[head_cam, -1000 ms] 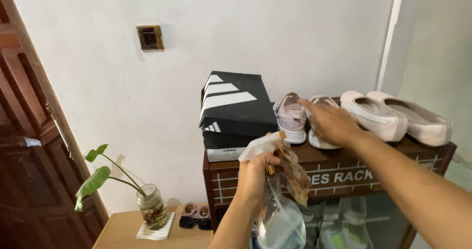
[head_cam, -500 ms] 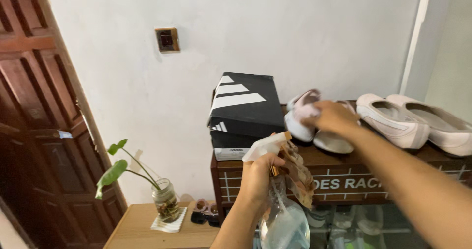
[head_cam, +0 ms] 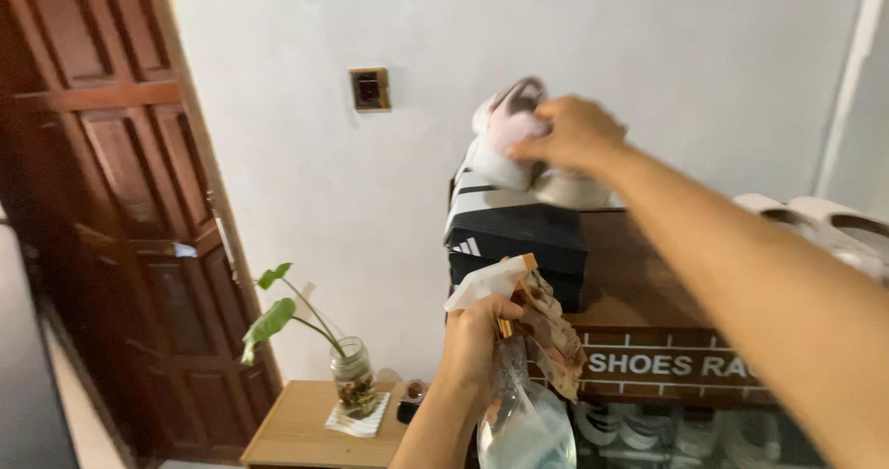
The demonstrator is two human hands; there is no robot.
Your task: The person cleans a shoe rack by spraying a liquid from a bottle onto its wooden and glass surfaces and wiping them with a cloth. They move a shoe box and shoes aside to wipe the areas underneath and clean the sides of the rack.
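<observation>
Overhead, your right hand (head_cam: 572,136) is closed around a pair of small pale pink sneakers (head_cam: 507,143), pinched together and held up in the air above the black shoe box (head_cam: 519,233), clear of its lid and close to the white plastered wall (head_cam: 593,34). To your left the tall dark brown panelled wooden door (head_cam: 102,210) fills that whole side, leaving open room only between it and the shoe rack (head_cam: 648,349). That rack is a brown wooden cabinet with a white brick pattern printed along its front edge; its top behind the box is bare brown board, and two pale flat shoes (head_cam: 815,224) sit at its right end, partly hidden by your forearm. The box, matte black card with white stripes, stands at the rack top's left edge. Below the door a low light wooden side table (head_cam: 296,432) carries a glass jar (head_cam: 354,386) with a leafy green cutting, set on a small ribbed white mat near the table's back right corner. Your left hand (head_cam: 472,339) grips the neck of a clear plastic spray bottle (head_cam: 523,413) with a white trigger head, and a crumpled patterned brown cloth (head_cam: 551,335) is bunched against it. Smallest of all, a square brown switch plate (head_cam: 369,89) sits on the wall.
</observation>
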